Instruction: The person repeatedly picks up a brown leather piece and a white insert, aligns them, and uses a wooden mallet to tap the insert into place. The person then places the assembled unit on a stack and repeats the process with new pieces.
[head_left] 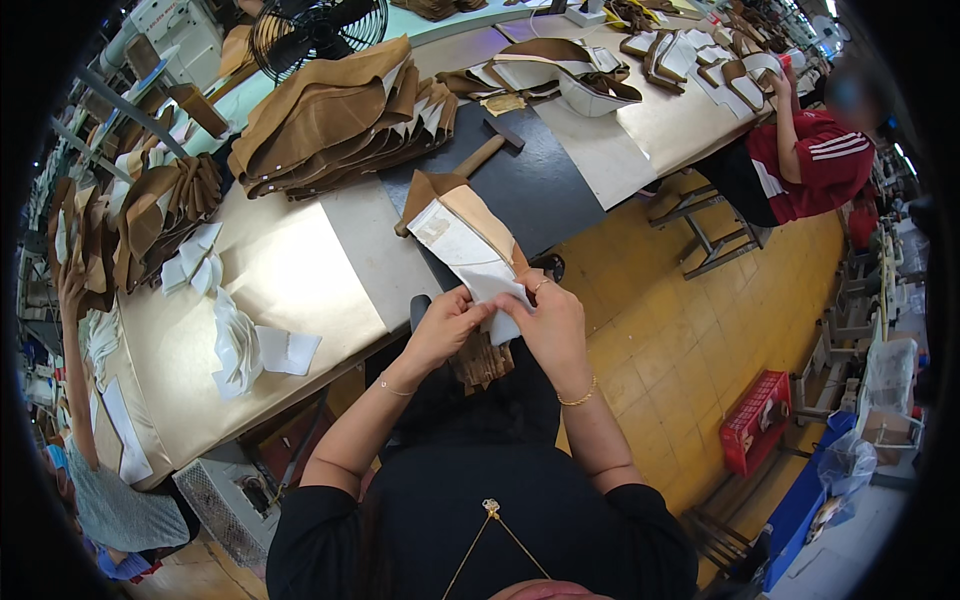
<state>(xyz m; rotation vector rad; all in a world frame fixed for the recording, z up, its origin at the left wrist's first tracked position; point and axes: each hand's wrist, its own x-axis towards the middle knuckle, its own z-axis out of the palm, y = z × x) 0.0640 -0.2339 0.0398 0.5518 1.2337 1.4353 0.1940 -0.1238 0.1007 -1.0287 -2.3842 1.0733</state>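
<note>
Between my two hands is a curved brown leather piece [487, 222] with a white lining piece [463, 251] on its upper face. My left hand [440, 326] pinches the lining's lower left edge. Opposite it, my right hand [549, 325] grips the right edge, its thumb pressed on the white material. More folded brown pieces [482, 366] hang below my hands, over my lap. Just beyond the held piece, a hammer [492, 147] with a wooden handle lies on a dark board [560, 175]; the handle is partly covered by the leather.
A big stack of brown pieces [320, 125] stands on the table at the back left. White lining pieces [236, 345] lie left of me. Co-workers are at the left and far right; one wears a red shirt [815, 155]. A red crate [756, 422] sits on the yellow floor.
</note>
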